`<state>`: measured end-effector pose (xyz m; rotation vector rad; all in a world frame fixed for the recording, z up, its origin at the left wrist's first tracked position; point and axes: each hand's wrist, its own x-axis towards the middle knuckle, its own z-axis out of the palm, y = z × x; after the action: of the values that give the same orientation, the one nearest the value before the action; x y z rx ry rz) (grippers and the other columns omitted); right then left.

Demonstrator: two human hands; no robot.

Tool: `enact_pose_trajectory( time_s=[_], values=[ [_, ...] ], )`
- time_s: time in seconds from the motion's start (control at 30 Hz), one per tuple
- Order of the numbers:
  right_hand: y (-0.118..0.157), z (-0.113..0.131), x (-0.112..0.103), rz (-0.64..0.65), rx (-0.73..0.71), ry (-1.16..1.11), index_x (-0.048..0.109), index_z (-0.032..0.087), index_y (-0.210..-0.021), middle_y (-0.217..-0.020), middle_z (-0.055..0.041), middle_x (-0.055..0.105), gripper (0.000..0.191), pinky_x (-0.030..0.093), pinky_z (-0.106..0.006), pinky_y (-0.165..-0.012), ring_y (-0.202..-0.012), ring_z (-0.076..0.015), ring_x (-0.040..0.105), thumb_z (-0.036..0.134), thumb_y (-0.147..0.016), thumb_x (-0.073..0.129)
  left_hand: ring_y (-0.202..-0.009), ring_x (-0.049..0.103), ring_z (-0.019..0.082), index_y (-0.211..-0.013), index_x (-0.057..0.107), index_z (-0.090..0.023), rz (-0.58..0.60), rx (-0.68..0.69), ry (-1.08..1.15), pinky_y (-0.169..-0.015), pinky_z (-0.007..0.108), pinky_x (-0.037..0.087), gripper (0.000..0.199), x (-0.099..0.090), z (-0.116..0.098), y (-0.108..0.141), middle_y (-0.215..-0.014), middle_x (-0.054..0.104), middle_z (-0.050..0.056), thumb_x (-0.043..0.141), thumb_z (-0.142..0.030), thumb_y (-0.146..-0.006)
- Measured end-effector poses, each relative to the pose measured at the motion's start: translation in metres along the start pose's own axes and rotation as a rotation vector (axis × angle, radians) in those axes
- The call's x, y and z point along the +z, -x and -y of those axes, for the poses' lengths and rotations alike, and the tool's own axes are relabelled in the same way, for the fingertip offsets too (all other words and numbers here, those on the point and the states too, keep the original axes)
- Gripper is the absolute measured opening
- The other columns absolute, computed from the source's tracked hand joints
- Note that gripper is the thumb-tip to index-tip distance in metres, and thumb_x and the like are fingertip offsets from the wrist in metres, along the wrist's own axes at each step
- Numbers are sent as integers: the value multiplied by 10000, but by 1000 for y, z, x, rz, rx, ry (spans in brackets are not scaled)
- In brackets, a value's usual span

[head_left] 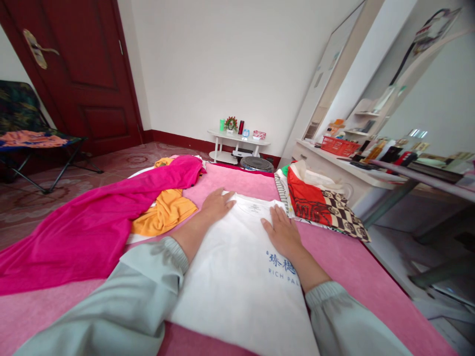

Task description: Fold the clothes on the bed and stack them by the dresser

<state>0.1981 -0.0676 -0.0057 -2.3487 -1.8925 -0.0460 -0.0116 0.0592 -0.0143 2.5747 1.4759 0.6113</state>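
"White T-shirt [245, 262] in the head view: where do we have it?"

"Flat in front of us on the pink cover [345, 267], collar end away from us, bottom end running out of sight."

"And what crowds it?"

"On our left, a magenta garment [92, 222] sprawls partly over an orange garment [166, 212]. On our right, a folded clothes stack [311, 202] sits just beside the collar end. Past that we see a white dressing table [326, 163] with a red basket [338, 146] and bottles. Our right wrist covers the end of the blue print [280, 264]."

"How do our hands stand?"

"Our left hand [217, 205] lies flattened at the shirt's edge by the collar, fingers extended. Our right hand [282, 230] rests palm down near the other shoulder, fingers stretched out; we see nothing gripped in it."

"Textures?"

"The shirt looks smooth and thin with soft creases, the cover short-piled like plush. The magenta cloth falls in long, loose folds, the orange is bunched, and our grey-green sleeves [137, 287] gather into elastic cuffs."
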Motion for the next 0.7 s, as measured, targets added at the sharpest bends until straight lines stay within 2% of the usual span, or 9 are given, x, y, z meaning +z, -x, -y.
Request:
enact_pose_trajectory(
  time_s=[0.37, 0.57, 0.7],
  values=[
    [1, 1, -2, 24, 3, 16, 174, 150, -1480, -1562, -53, 83, 685, 133, -466, -1136, -1429, -202, 65, 554, -928, 133, -1346, 335, 221, -1357, 449, -343, 33, -7, -13, -1104, 355, 254, 487, -2, -2, 2, -1457, 390, 31, 303, -518, -927],
    [1, 1, -2, 24, 6, 4, 174, 146, -1480, -1562, -56, 86, 684, 122, -469, -1136, -1428, -204, 69, 551, -930, 139, -1403, 176, 318, -1441, 297, -314, 162, -43, -13, -1115, 459, 171, 817, -7, -9, 4, -1545, 190, 79, 262, -789, -778],
    [0, 1, -1, 27, 8, -6, 166, 147, -1482, -1562, -52, 82, 689, 111, -465, -1137, -1428, -200, 60, 555, -928, 130, -1413, 131, 323, -1452, 271, -299, 191, -53, -2, -1117, 472, 142, 859, -11, -11, 5, -1556, 140, 86, 251, -808, -761]
  ],
)
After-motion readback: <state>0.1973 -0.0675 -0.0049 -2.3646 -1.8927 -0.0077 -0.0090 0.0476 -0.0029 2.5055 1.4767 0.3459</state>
